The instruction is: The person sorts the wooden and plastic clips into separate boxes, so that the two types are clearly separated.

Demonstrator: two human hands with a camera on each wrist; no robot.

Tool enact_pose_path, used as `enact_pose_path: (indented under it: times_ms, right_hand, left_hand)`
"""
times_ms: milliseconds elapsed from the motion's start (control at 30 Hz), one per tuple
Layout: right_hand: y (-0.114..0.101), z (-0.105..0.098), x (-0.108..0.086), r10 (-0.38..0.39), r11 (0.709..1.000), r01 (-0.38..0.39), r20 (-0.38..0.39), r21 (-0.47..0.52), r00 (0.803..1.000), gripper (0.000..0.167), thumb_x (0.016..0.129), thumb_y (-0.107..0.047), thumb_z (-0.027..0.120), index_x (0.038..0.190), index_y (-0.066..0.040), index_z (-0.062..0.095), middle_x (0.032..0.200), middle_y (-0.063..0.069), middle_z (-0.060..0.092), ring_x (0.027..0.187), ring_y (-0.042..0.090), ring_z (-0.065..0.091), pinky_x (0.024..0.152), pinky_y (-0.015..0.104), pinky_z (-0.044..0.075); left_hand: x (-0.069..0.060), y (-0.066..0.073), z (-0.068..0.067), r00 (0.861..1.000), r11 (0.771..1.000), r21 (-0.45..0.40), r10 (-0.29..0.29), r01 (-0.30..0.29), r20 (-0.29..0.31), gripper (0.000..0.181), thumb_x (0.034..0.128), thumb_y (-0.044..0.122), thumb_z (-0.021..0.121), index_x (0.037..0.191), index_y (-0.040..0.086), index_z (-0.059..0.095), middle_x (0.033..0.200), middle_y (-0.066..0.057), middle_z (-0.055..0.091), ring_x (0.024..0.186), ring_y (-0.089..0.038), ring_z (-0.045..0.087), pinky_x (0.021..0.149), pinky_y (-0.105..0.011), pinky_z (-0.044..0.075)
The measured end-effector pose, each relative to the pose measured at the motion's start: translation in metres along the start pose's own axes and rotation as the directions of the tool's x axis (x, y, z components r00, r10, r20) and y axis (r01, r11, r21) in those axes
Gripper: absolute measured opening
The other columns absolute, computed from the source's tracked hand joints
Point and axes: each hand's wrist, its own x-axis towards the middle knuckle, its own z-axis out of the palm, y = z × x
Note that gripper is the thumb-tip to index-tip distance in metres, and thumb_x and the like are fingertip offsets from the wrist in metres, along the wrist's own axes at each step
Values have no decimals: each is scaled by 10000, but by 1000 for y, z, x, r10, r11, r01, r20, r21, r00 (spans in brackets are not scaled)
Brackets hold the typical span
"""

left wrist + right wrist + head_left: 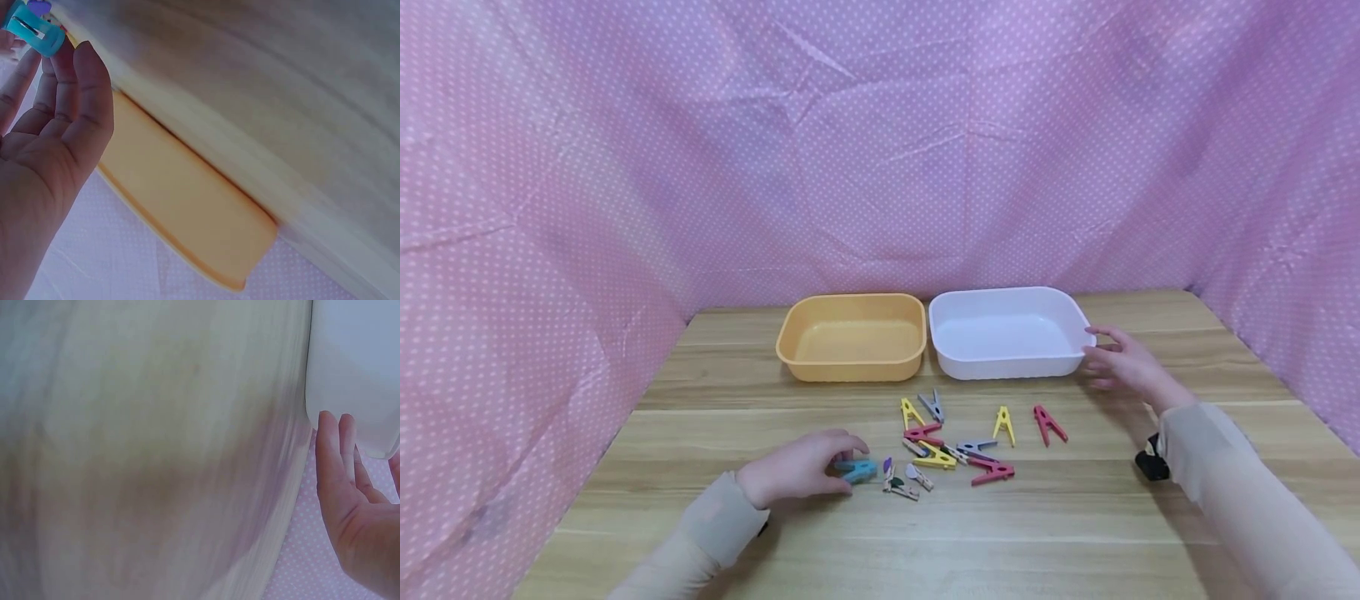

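Observation:
In the head view my left hand (801, 468) is low over the table, its thumb and fingers spread around a light blue clothespin (859, 471). The left wrist view has the same blue clothespin (37, 28) by the fingertips of the left hand (56, 131), with one fingertip clear of it. My right hand (1123, 365) touches the right end of the white tray (1007, 368); in the right wrist view the nearly straight fingers of this hand (359, 512) rest against the tray's corner (356, 381). Yellow, red, grey and small wooden clothespins, such as a red one (992, 472), lie between the hands.
A yellow-orange tray (850, 372) stands left of the white tray, close beside it, at the back of the wooden table (1000, 542). Pink dotted cloth (880, 167) hangs behind and at both sides. A black strap (1152, 460) is at the right wrist.

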Motion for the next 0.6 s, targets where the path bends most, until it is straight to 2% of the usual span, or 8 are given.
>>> enact_pose_path:
  times_ms: [167, 400, 600]
  right_hand:
    - [0, 0, 1, 4, 1000, -4, 2, 1, 1000, 634, 1004, -250, 443, 1455, 35, 101, 1357, 431, 270, 890, 102, 600, 797, 375, 562]
    - [0, 0, 1, 13, 1000, -13, 2, -4, 1000, 638, 1004, -258, 442, 1460, 28, 99, 1369, 428, 260, 899, 115, 593, 803, 375, 561]
    - [-1, 0, 0, 13, 1000, -13, 3, -7, 1000, 633, 1006, -255, 437, 1459, 27, 98, 1377, 429, 251, 898, 112, 591, 806, 374, 560]
  left_hand:
    - [-1, 1, -4, 1000, 1000, 4, 10, -10, -19, 443, 804, 196, 750, 1203, 94, 588, 987, 54, 602, 880, -61, 545, 813, -260, 493]
    - [-2, 0, -7, 999, 1000, -17, -16, 15, -40, 404, 821, 170, 734, 1192, 98, 590, 1017, 52, 608, 909, -76, 556, 824, -282, 501]
    - [-3, 0, -7, 999, 1000, 0, 1, -1, -52, 402, 828, 170, 730, 1195, 91, 587, 1002, 52, 609, 897, -77, 557, 811, -275, 501]
